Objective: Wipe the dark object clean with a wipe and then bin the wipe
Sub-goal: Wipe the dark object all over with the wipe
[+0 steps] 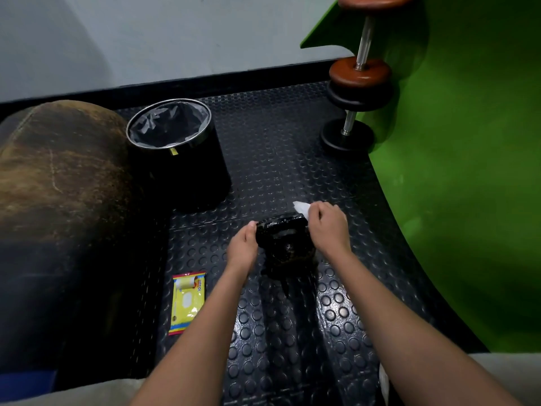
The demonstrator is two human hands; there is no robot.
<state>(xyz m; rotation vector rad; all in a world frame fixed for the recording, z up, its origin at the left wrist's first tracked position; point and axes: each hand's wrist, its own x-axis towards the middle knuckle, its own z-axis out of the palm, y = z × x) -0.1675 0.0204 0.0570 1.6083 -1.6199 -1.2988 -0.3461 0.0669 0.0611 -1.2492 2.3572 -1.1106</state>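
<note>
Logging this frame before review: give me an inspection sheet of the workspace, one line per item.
Surface: black studded rubber floor mat, looks wet under the dark object.
Job's things: dark kettlebell-like object on the mat; white wipe at its top right edge; lined black bin standing open behind it.
Clutter: yellow wipes pack flat on the mat, left of the arms.
Hands: left hand steadies the object's left side; right hand pinches the wipe.
Cables: nothing seen.
Surroundings: dumbbells against a green wall; worn brown cushion at left.
</note>
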